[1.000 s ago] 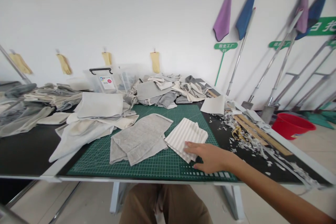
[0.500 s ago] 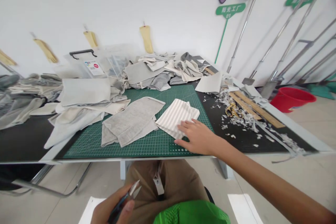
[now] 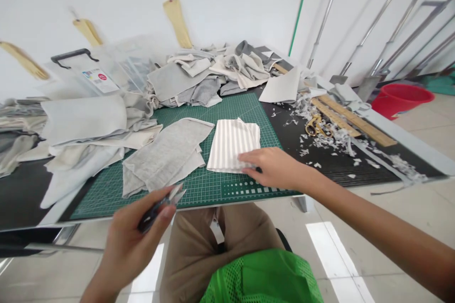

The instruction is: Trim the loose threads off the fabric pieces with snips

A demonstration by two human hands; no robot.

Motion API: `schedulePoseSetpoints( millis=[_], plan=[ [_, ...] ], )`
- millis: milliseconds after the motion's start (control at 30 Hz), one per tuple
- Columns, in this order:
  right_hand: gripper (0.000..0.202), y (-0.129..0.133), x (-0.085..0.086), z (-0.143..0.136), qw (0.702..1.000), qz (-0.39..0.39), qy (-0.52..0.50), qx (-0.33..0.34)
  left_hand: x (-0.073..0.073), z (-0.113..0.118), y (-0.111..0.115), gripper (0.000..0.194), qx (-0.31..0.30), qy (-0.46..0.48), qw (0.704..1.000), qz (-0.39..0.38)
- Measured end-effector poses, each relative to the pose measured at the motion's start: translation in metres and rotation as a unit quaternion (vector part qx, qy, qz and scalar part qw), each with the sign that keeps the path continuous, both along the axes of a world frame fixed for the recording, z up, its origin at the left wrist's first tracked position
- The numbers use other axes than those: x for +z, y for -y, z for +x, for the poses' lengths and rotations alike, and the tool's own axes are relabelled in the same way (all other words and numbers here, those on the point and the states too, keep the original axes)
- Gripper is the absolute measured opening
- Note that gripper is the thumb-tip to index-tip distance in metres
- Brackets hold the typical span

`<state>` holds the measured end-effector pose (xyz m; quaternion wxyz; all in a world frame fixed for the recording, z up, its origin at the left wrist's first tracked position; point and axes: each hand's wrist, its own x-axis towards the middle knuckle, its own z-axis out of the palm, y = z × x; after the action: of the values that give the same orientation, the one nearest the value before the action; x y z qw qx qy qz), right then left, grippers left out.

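Observation:
A piece of white cloth with grey-beige stripes (image 3: 231, 144) lies folded on the green cutting mat (image 3: 245, 104). My right hand (image 3: 272, 166) is at its lower right corner, fingers curled together on the cloth's edge. Over the mat's front edge, my left hand (image 3: 138, 232) is closed around a dark-handled pair of thread snips (image 3: 158, 210). The short blades stick out past the fingers, slightly apart, pointing up and right. Just beyond them lies a grey cloth (image 3: 170, 151), partly over another piece.
Folded grey and white cloths (image 3: 85, 118) are stacked on the left, with a heap of scraps (image 3: 209, 75) behind. Gold-handled scissors (image 3: 314, 125), wooden rulers (image 3: 355, 120) and shredded bits lie on the right. A clear box (image 3: 103, 66) stands behind; a red bucket (image 3: 401, 99) is on the floor.
My left hand has risen with the snips from above my lap to the mat's front edge. The striped cloth has turned more upright, and my right fingers have curled at its corner.

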<state>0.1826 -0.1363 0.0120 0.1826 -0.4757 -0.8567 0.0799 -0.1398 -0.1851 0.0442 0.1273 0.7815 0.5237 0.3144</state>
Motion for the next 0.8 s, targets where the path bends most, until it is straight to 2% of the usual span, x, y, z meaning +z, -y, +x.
schedulePoseSetpoints(
  millis=[33, 100, 200, 300, 400, 467, 567, 800],
  plan=[
    [0.029, -0.005, 0.007, 0.001, 0.999, 0.016, -0.022, -0.025, 0.006, 0.011, -0.014, 0.028, -0.032, -0.009, 0.999, 0.0],
    [0.028, -0.021, 0.02, 0.001, 0.993, 0.063, -0.084, -0.059, 0.015, 0.037, -0.043, 0.032, -0.05, -0.007, 0.999, 0.008],
    [0.024, -0.056, 0.03, -0.002, 0.966, 0.11, -0.212, -0.101, 0.019, 0.076, -0.087, 0.031, -0.079, -0.011, 0.997, 0.022],
    [0.023, -0.085, 0.02, -0.006, 0.946, 0.115, -0.285, -0.107, 0.009, 0.104, -0.127, 0.029, -0.129, -0.011, 0.991, 0.014],
    [0.023, -0.094, -0.004, -0.008, 0.939, 0.103, -0.309, -0.111, -0.01, 0.117, -0.156, 0.028, -0.181, -0.071, 0.981, -0.005],
    [0.022, -0.093, -0.021, -0.008, 0.939, 0.092, -0.31, -0.12, -0.024, 0.119, -0.168, 0.026, -0.203, -0.098, 0.974, -0.014],
    [0.021, -0.092, -0.037, -0.005, 0.939, 0.08, -0.308, -0.128, -0.037, 0.115, -0.174, 0.026, -0.216, -0.077, 0.972, -0.048],
    [0.019, -0.103, -0.041, 0.002, 0.927, 0.05, -0.338, -0.155, -0.039, 0.102, -0.176, 0.037, -0.264, -0.043, 0.953, -0.141]
  ],
)
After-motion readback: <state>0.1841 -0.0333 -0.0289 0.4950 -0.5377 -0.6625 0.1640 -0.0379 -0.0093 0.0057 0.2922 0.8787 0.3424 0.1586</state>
